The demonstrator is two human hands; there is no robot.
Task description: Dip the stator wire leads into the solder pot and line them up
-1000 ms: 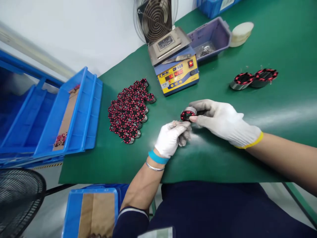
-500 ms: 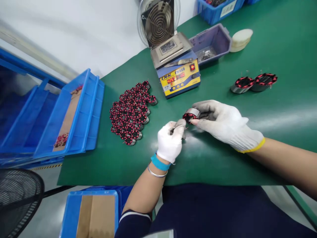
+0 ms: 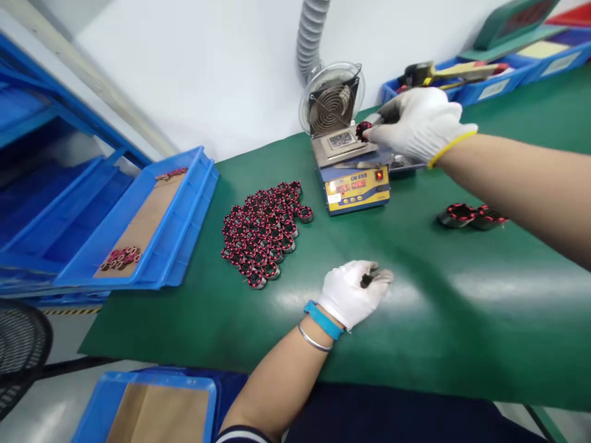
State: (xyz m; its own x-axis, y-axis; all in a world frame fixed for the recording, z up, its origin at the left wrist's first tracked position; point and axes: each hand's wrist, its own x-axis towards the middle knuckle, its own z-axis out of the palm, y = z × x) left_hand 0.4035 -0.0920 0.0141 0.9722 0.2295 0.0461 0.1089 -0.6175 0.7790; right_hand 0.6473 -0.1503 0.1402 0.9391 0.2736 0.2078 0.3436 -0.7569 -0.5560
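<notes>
My right hand (image 3: pixel 420 123), in a white glove with dark finger parts, is closed on a motor stator (image 3: pixel 362 131), a metal ring with red and black inside. It holds the stator at the right of the solder pot (image 3: pixel 355 187), close to its square bath (image 3: pixel 342 140). My left hand (image 3: pixel 357 289), also gloved, is over the green table with its fingers curled together. Something dark shows between them, too hidden to name. A cluster of several stators (image 3: pixel 263 231) stands left of the pot. Two more stators (image 3: pixel 459 214) stand at the right, below my right forearm.
A round fume fan (image 3: pixel 332 111) with a grey hose (image 3: pixel 311 37) rises behind the pot. Partly behind my right hand is a bin (image 3: pixel 415 165). Blue bins (image 3: pixel 494 89) line the back right. Blue crates (image 3: pixel 180 203) stand at the left, another crate (image 3: pixel 210 406) below the table edge.
My right hand has carried the stator up and away from my left hand to the solder pot. My left hand stays low over the table. The camera view has shifted.
</notes>
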